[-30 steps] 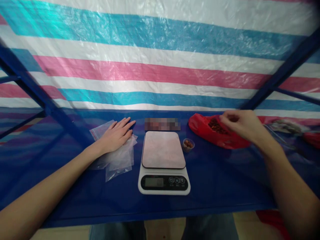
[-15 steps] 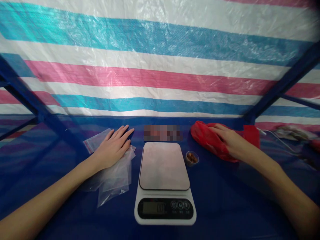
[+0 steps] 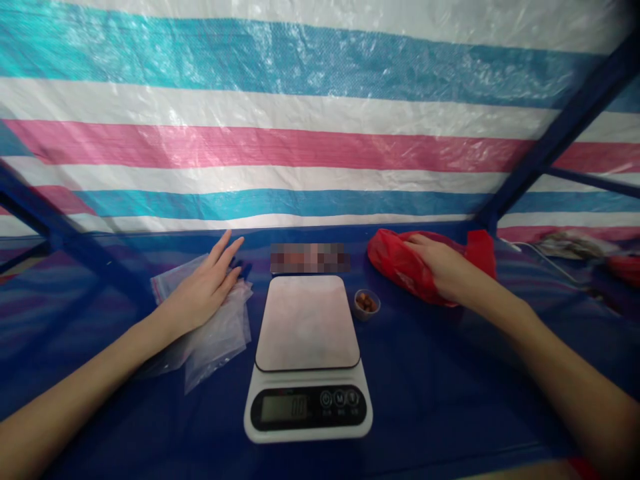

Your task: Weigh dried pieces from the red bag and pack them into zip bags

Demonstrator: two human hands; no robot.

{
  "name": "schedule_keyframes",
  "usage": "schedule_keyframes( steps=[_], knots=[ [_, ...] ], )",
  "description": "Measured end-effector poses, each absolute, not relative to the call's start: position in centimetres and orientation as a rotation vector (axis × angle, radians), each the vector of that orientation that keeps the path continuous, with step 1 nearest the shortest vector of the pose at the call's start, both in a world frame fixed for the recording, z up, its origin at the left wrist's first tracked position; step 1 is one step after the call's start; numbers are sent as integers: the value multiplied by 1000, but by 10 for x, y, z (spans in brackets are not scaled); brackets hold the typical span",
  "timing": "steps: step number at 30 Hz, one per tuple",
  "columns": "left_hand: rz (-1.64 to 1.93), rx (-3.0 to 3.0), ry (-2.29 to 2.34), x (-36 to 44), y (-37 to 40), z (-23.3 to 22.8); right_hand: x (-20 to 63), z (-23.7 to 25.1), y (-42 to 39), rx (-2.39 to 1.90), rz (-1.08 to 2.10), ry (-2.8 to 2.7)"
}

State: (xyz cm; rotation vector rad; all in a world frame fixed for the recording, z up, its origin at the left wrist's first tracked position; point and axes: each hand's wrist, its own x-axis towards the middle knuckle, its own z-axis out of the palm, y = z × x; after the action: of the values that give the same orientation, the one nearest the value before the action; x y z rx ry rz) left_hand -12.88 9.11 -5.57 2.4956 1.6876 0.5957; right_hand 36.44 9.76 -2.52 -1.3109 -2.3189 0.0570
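A: Head view. Left hand (image 3: 203, 290) lay flat, fingers spread apart, on the clear zip bags (image 3: 210, 330) at nine o'clock of the scale (image 3: 307, 357).

B: Right hand (image 3: 443, 270)?

A: At two o'clock of the scale, pressed on the red bag (image 3: 400, 263); whether the grip closed, I couldn't tell. Small cup (image 3: 367, 303) stood just beside the scale on the blue desk (image 3: 450, 387).

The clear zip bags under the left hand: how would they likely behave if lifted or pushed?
The clear zip bags look thin and crumpled, so probably floppy and very light. Loosely overlapped on the smooth blue tabletop, they would likely slide and fan apart.
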Motion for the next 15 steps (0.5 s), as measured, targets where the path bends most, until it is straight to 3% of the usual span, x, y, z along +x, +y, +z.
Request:
schedule_keyframes(
  steps=[7, 15],
  knots=[
    [863, 2390, 1634, -128, 81, -33, 352, -10, 92, -1332, 23, -2328],
    [328, 2478, 1713, -139, 72, -52, 357, -18, 96, -1271, 37, -2298]
  ],
)
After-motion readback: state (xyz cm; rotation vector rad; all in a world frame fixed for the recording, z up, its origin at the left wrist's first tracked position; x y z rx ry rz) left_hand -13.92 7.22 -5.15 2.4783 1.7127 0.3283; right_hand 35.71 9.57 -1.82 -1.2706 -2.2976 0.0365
